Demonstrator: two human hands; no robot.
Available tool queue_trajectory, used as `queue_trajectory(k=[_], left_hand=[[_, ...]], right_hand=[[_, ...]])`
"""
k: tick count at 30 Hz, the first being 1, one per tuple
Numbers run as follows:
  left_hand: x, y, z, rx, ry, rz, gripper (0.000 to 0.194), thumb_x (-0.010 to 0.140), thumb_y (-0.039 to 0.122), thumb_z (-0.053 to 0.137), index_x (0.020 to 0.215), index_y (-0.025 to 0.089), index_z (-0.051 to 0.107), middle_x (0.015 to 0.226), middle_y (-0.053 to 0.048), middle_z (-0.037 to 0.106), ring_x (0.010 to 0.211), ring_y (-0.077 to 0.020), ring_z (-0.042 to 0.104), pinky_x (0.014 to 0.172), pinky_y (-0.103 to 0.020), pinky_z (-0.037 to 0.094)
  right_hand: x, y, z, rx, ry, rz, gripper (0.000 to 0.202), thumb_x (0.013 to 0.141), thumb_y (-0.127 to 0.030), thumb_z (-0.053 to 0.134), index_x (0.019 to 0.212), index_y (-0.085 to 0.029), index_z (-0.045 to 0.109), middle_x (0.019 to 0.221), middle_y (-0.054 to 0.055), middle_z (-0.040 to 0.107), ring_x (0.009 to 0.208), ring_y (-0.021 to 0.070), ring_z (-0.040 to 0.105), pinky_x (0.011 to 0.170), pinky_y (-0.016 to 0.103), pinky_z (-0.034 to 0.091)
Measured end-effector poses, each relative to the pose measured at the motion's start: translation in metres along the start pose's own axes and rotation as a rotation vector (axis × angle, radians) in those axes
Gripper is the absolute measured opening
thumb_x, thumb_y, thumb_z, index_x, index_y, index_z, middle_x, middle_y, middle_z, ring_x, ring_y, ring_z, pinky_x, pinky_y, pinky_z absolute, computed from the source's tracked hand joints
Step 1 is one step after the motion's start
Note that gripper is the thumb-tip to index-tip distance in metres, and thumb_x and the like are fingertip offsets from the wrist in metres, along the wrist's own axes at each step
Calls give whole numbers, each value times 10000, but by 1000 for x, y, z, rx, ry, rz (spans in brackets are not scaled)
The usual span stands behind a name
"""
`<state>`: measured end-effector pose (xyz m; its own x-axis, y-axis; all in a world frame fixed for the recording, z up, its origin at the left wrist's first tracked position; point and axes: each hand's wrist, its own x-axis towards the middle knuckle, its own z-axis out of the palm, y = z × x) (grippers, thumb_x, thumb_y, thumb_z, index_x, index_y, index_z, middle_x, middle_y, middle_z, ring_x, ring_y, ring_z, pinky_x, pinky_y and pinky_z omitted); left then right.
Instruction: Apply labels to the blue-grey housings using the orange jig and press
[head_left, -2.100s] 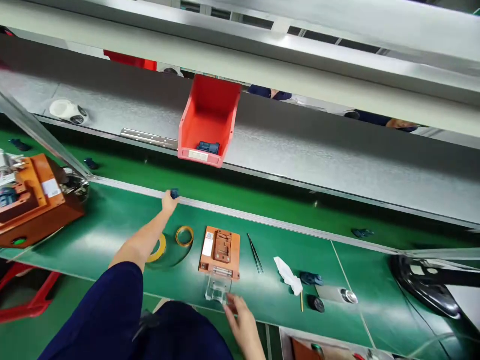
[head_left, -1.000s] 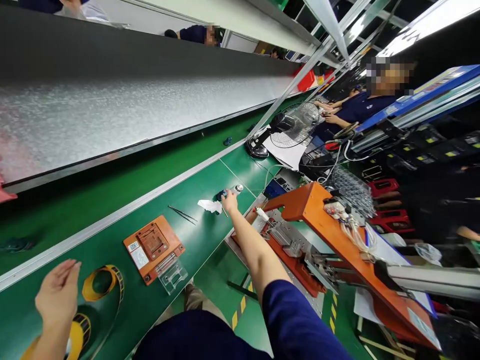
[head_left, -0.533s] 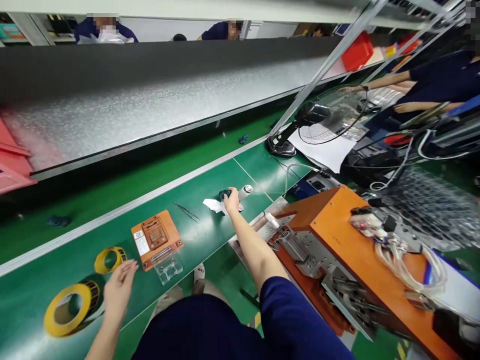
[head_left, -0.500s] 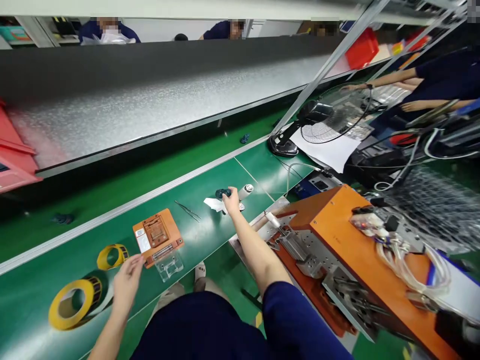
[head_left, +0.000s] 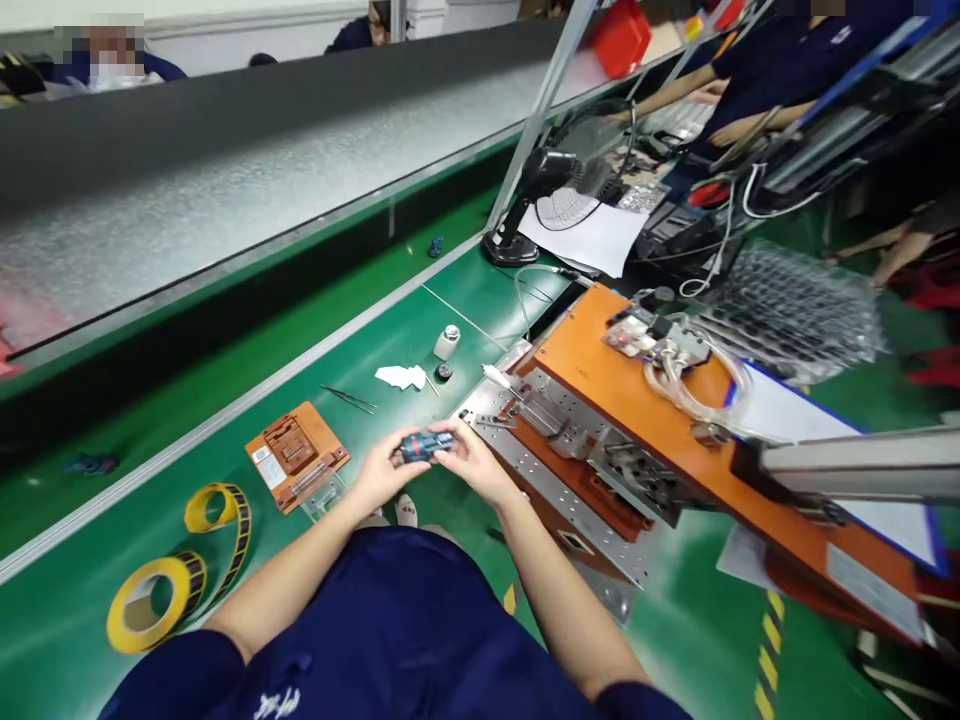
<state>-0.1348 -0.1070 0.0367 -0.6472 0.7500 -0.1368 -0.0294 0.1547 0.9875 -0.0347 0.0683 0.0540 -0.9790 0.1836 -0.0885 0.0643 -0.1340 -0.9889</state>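
You have the blue part (head_left: 424, 446) between your two hands, to the right of the orange fixture (head_left: 300, 455) and by the near edge of the green table (head_left: 292, 600); the grip of your left hand (head_left: 379, 466) pinches its left end, and the grip of your right hand (head_left: 474, 462) pinches its right end, thumb and fingers closed on it; the part lies roughly level, with red marks on its body; the clear plate (head_left: 325, 497) sits at the near side of the orange fixture, partly behind your left forearm; the tweezers (head_left: 349, 399) lie just beside the fixture, to its right and a little beyond; farther right of the fixture come the white tissue (head_left: 400, 377), the thin stick (head_left: 433, 386) beside it, the small round black piece (head_left: 444, 371) and the white bottle (head_left: 446, 344) with its metal top; left of the fixture and nearer you, the smaller yellow roll (head_left: 208, 508) and the larger yellow roll (head_left: 148, 605) rest on the table; well apart from the fixture, at its far right, stand the black fan (head_left: 525, 205) and the orange machine (head_left: 600, 370); beyond that machine, another person's hand (head_left: 735, 130) shows near some clutter.
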Motion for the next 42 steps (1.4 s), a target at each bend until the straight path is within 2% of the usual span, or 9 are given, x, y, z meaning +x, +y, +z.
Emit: queue_trajectory(k=[2, 5, 10, 19, 23, 26, 34, 37, 42], left_hand=[[-8, -11, 17, 94, -122, 48, 554, 807, 400, 732, 1310, 229, 572, 1327, -121, 632, 1185, -277, 628, 1026, -441, 513], [-20, -37, 36, 187, -205, 85, 537, 656, 333, 862, 1147, 216, 678, 1126, -96, 724, 1055, -294, 677, 950, -407, 530], [-35, -78, 22, 433, -433, 29, 584, 646, 374, 877, 1162, 216, 656, 1067, -93, 729, 977, -297, 702, 800, -349, 532], [-79, -88, -52, 382, -231, -138, 624, 622, 322, 876, 1201, 230, 661, 1017, -40, 719, 890, -234, 674, 738, -283, 475], [-93, -90, -63, 266, -114, -156, 581, 570, 269, 862, 1127, 225, 706, 991, -30, 731, 894, -233, 665, 776, -288, 478], [-99, -94, -62, 242, -124, -144, 513, 622, 282, 799, 1118, 187, 707, 1030, -59, 736, 931, -255, 667, 826, -323, 491], [-80, -102, -53, 285, -303, -111, 540, 658, 279, 733, 1189, 190, 692, 1194, -95, 735, 1122, -307, 663, 1007, -406, 490], [-63, -99, -40, 340, -389, -81, 563, 665, 312, 717, 1210, 175, 681, 1224, -113, 723, 1137, -313, 662, 1027, -428, 487], [-34, -87, -5, 404, -503, -14, 566, 650, 425, 715, 1158, 178, 689, 1137, -86, 765, 1049, -297, 707, 963, -404, 540]], right_hand=[[-30, 12, 3, -150, 94, 58, 370, 847, -427, 693, 1143, -221, 604, 1153, 69, 647, 1061, 214, 639, 973, 377, 522], [-73, 45, 7, -304, 228, 177, 415, 793, -507, 713, 1088, -224, 642, 1124, 83, 682, 1060, 261, 657, 967, 402, 529], [-93, 90, 26, -290, 238, 385, 507, 705, -576, 748, 1070, -235, 655, 1103, 92, 720, 1039, 301, 687, 905, 389, 573], [-38, 90, 102, -376, 67, 350, 549, 670, -606, 731, 1014, -186, 649, 1010, 87, 717, 962, 281, 674, 908, 400, 523], [-28, 84, 127, -411, 21, 303, 459, 705, -547, 701, 983, -185, 643, 982, 83, 706, 952, 271, 655, 907, 394, 497], [-32, 84, 139, -415, 32, 302, 392, 725, -488, 669, 974, -189, 621, 943, 59, 688, 904, 245, 634, 874, 371, 481], [-51, 89, 138, -358, 308, 364, 262, 701, -230, 669, 958, -199, 631, 905, 4, 652, 870, 186, 588, 818, 305, 450], [-63, 88, 127, -312, 429, 369, 288, 686, -172, 701, 969, -202, 654, 936, -7, 645, 898, 169, 578, 831, 286, 438], [-86, 79, 97, -182, 576, 388, 300, 702, -155, 743, 990, -207, 680, 789, -53, 623, 683, 102, 570, 674, 223, 450]])
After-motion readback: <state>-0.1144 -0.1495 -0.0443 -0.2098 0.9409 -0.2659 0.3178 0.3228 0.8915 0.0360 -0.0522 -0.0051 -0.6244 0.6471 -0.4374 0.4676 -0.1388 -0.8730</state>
